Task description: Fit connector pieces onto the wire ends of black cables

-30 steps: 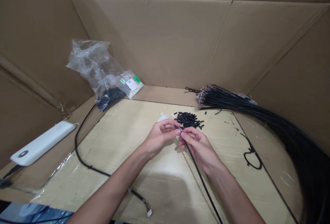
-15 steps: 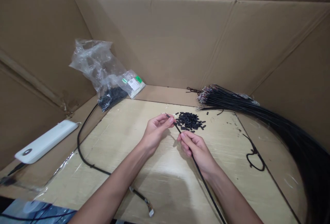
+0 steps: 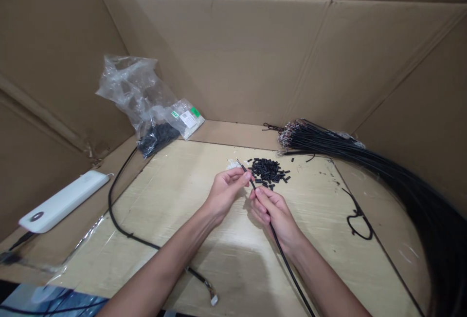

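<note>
My right hand [image 3: 272,207] is closed around a black cable [image 3: 288,257] that runs down to the bottom edge. Just above it, my left hand [image 3: 229,190] pinches the same cable close to its stripped end, where thin wire tips stick out past the fingers. Whether a short sleeve sits on the cable between the fingers is too small to tell. Behind my hands lies a heap of short black tube pieces [image 3: 269,170]. Beside that heap, a small pile of white bits [image 3: 233,163] shows above my left fingers.
At the right lies a thick bundle of black cables [image 3: 350,154]. A clear plastic bag [image 3: 127,83] with black pieces stands at the back left, near a white device [image 3: 65,202]. Another cable with a white connector [image 3: 214,300] passes under my left arm. Cardboard walls [image 3: 219,59] surround the table.
My left hand has slid a little down the cable toward my right hand. More of the wire end now shows beyond the fingers, and the white bits have come into sight.
</note>
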Available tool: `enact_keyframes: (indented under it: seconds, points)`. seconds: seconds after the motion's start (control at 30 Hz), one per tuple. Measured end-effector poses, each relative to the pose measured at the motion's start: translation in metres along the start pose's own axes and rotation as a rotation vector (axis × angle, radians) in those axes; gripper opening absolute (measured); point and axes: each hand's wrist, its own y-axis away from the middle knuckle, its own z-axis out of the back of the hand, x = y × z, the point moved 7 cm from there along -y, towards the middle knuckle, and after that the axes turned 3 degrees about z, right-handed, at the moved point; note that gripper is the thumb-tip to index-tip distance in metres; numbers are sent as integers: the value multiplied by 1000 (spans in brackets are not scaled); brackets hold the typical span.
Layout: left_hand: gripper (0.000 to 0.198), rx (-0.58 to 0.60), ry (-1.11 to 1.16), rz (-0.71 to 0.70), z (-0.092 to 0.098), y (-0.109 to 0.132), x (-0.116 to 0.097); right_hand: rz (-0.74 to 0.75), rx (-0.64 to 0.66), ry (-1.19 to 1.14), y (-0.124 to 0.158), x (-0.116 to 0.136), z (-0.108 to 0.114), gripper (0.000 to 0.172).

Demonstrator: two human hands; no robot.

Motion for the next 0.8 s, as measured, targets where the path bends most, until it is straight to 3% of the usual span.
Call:
enact_keyframes:
  seconds: [0.2,0.43,0.7,0.8]
  points:
    - [48,59,14,4,-7,3,1,23,-40,24,-2,4,5,54]
    - [46,-34,-63,-110,7,-1,-14,33,-121,244,2,15,9,64]
    - [46,-34,-34,-102,-1,2,-5,39,-129,274,1,16,10,65]
    - [46,26,-15,-53,-6,3,1,49,-144,235,0,14,12,64]
